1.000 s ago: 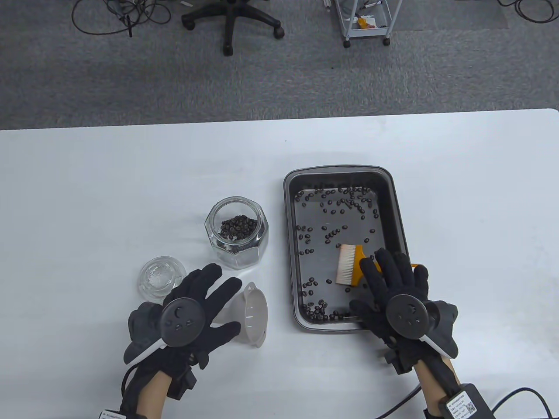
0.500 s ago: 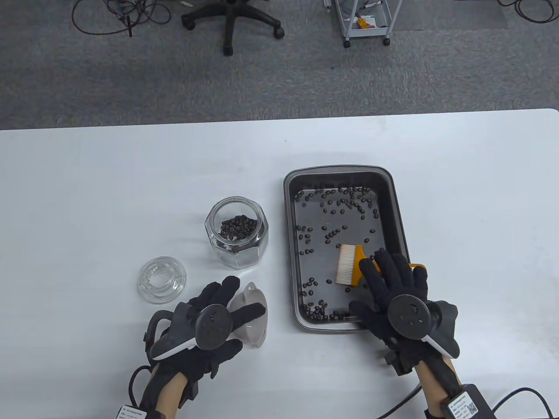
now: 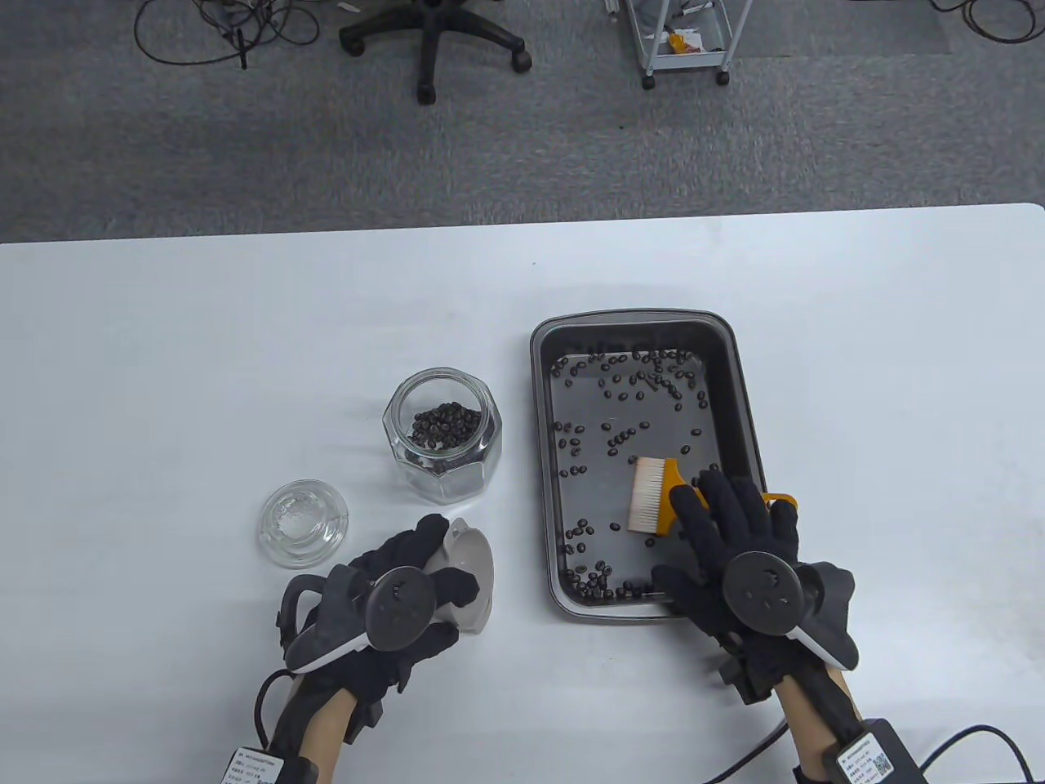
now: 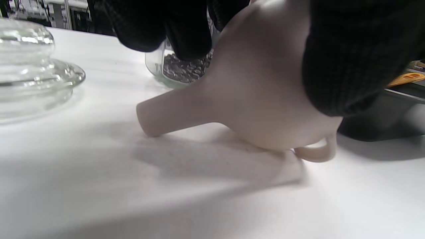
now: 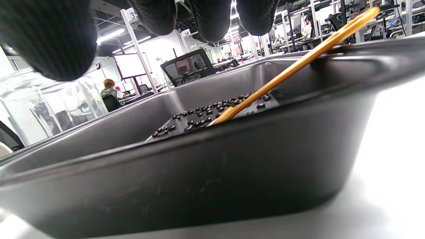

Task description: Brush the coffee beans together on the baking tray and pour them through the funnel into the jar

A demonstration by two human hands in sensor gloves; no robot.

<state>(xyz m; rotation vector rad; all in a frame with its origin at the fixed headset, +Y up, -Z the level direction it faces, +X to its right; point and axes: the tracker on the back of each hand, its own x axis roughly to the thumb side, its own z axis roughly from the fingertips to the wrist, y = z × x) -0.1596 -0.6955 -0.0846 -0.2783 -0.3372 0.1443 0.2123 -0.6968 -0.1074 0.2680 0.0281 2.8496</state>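
The white funnel (image 3: 478, 572) lies on its side on the table, spout (image 4: 156, 118) touching the surface. My left hand (image 3: 441, 563) grips its bowl, fingers curled over it. The glass jar (image 3: 442, 433), with coffee beans at its bottom, stands open just beyond. To the right, scattered beans (image 3: 637, 384) lie in the dark baking tray (image 3: 741, 392). The brush (image 3: 653, 494) rests in the tray, its orange handle (image 5: 298, 63) leaning on the right rim. My right hand (image 3: 694, 531) hovers with straight, spread fingers over the handle and the tray's near right corner, holding nothing.
The jar's glass lid (image 3: 304, 523) lies on the table left of my left hand. Beyond the table's far edge are carpet, an office chair (image 3: 433, 41) and a small cart (image 3: 686, 41).
My left hand moved right onto the funnel and curled its fingers round the bowl, tipping it slightly. The right hand, brush and tray stayed put.
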